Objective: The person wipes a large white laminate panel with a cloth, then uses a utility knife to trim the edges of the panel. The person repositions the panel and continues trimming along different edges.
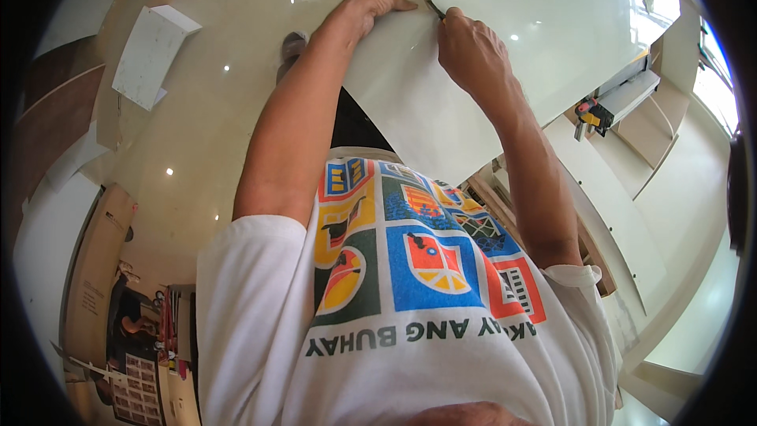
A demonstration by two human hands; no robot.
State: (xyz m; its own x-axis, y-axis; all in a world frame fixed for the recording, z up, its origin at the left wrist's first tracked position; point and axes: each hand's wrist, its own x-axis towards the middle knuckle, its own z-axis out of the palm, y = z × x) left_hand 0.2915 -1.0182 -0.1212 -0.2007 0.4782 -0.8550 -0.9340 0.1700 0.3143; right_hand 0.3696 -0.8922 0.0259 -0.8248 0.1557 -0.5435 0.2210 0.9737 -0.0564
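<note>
"Which step is going on?"

"Probably scoring: the right hand (478, 49) is clamping its fingers on a thin dark tool (430, 5) over the glossy white sheet (430, 99) lying before the body. The left hand's (367, 11) grip I cannot tell. The next move is calling for steady pressure, I think."

"Any writing?"

"Upside-down letters are showing on the white printed T-shirt (252, 292)."

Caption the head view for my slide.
Right hand gripping a slim dark tool over a white sheet, left hand close by.
</note>
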